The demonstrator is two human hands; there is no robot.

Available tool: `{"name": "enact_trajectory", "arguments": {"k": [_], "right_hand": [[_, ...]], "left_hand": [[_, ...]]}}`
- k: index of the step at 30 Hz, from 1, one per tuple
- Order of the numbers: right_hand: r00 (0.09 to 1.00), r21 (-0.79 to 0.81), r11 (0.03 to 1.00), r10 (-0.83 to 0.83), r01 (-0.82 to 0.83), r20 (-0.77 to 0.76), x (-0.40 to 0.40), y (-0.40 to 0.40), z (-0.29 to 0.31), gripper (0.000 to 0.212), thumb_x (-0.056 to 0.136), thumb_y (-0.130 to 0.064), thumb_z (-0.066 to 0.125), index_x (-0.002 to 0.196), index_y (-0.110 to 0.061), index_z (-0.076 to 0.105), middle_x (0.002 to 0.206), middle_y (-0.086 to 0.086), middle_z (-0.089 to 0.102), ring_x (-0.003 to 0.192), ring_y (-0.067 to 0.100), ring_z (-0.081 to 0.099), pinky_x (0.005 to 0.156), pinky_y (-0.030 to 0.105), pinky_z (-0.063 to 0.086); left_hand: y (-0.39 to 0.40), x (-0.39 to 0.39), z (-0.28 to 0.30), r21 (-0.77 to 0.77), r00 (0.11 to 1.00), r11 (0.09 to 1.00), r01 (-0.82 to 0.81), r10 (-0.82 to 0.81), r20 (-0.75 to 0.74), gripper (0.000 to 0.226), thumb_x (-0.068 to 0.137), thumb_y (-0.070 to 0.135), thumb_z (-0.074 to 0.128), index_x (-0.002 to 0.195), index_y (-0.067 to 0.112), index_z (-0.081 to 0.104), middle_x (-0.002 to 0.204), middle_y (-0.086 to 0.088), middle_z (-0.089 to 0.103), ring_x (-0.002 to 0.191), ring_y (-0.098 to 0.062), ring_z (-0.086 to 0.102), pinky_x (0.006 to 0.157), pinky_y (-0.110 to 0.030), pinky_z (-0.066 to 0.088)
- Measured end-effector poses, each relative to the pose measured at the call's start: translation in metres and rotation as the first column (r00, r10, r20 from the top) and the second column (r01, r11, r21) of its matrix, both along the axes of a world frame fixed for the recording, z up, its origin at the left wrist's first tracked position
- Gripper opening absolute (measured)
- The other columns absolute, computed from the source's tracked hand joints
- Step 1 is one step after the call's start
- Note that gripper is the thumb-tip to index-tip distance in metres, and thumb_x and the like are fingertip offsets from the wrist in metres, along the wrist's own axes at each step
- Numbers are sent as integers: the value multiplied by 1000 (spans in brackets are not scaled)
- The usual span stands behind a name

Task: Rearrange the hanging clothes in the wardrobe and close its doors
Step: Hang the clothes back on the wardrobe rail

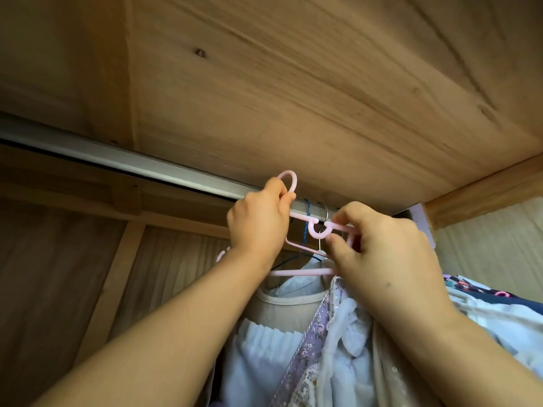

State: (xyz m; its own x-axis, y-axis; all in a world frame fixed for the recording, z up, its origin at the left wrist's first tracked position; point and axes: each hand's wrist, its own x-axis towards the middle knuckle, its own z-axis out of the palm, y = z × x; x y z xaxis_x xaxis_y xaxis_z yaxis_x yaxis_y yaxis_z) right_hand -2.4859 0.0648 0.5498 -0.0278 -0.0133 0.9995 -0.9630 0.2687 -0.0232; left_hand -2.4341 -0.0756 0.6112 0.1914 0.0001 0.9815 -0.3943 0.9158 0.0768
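I look up into a wooden wardrobe at its grey metal rail (pixel 123 163). My left hand (pixel 258 221) grips a pink plastic hanger (pixel 316 230) just below its hook, which rises above my fingers at the rail. My right hand (pixel 379 248) pinches the same hanger's upper bar on the right side. A blue wire hanger (pixel 395 211) and a silver hook hang on the rail between my hands. Below them hang a beige garment (pixel 288 309), a white pleated piece (pixel 264 348) and a lilac floral garment with lace (pixel 317 336).
The wardrobe's wooden top panel (pixel 293 83) lies close above the rail. The rail runs bare to the left. A wooden frame post (pixel 111 277) stands at the left. More clothes, one dark with a floral print (pixel 476 289), bunch at the right by the side wall.
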Motion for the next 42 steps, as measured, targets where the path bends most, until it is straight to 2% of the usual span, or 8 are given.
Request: {"name": "enact_trajectory", "arguments": {"k": [6,12,17,20,22,32,37,42], "right_hand": [[995,41,996,-71,74,-69,-1,4,5,18,95,-40,36,99,-26,47,86,-4,65,90,26,57,72,35,44],[992,48,995,-79,84,-100,2,-1,10,20,97,-38,37,100,-24,50,90,-1,64,87,30,55,65,34,38],[994,40,999,-17,21,-106,6,-8,18,20,93,-39,46,100,-25,58,91,-3,67,92,29,57,68,33,41],[994,24,999,38,-35,-107,4,-9,16,18,91,-39,51,96,-26,63,85,-1,68,88,28,59,67,32,42],[992,15,998,55,-54,-117,4,-10,15,18,90,-39,53,93,-26,64,83,-1,68,86,28,59,66,33,45],[992,69,990,124,-121,-30,6,-15,-4,22,85,-47,54,95,-30,64,79,-8,64,83,18,58,67,30,43],[959,23,961,273,-275,81,-6,4,-14,49,88,-58,29,66,-20,52,64,-3,54,74,24,51,69,39,42],[974,176,962,186,-207,129,-18,20,-20,6,84,-29,58,84,-31,64,69,-8,61,72,12,52,64,30,43]], "left_hand": [[-3,3,-1,-69,999,996,-49,48,-16,26,96,40,46,101,20,62,94,-10,64,87,-37,59,62,-34,36],[-12,11,7,-199,946,930,-310,280,-165,12,69,29,78,68,19,70,74,-3,54,74,-29,52,65,-33,21],[-26,25,14,-259,978,943,-207,193,-78,33,76,23,72,108,19,64,107,-4,65,100,-29,57,88,-34,25],[-24,34,23,-282,961,954,-105,170,216,52,91,17,54,140,25,41,148,2,39,136,-17,35,110,-32,14],[-25,39,29,-297,898,943,-147,254,359,53,96,19,42,146,31,28,155,10,22,140,-10,24,113,-29,10],[-45,40,18,-417,898,889,-189,329,292,42,90,19,54,132,19,51,135,-1,53,123,-21,48,108,-30,18],[-42,40,20,-403,911,904,-142,279,304,41,94,24,50,135,24,47,139,5,48,128,-14,41,108,-26,13],[-29,37,24,-261,934,962,-79,163,318,41,90,49,50,129,37,51,128,10,53,123,-10,42,97,-24,13]]}}
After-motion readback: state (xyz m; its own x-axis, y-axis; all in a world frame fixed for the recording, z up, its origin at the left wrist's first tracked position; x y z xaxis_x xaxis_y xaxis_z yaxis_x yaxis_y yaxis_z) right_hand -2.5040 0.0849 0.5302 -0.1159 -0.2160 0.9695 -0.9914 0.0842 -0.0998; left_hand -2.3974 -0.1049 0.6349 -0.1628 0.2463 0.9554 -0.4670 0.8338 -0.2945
